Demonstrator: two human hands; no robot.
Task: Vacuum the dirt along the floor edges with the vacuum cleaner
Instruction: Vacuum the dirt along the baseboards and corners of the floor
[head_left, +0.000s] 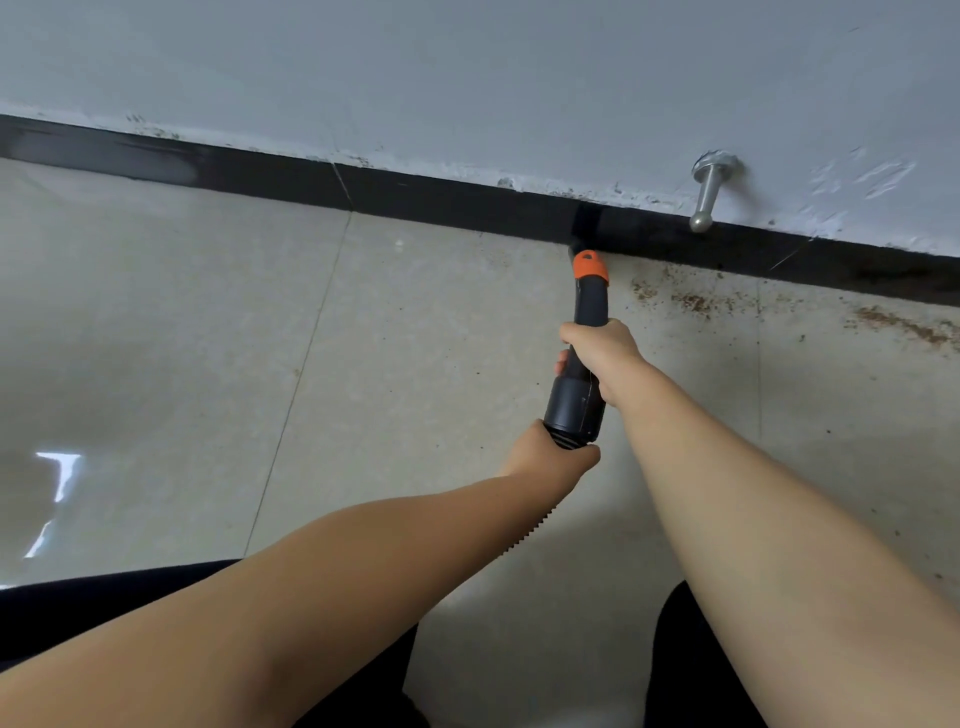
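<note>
Mid-sweep: right hand (597, 348) and left hand (550, 457) both grasping the vacuum nozzle (589, 280), tip at the black baseboard (415, 195); next likely slide right into the brown dirt (893, 322).

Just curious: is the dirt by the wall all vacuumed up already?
No, brown dirt lies on the floor right of the nozzle.

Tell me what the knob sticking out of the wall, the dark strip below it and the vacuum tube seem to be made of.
Knob: likely brushed metal, silvery with a soft sheen. Dark strip: looks like glossy black tile, judging by its joints and faint reflections, though painted board is possible. Vacuum tube: apparently matte black plastic with an orange plastic collar.
</note>
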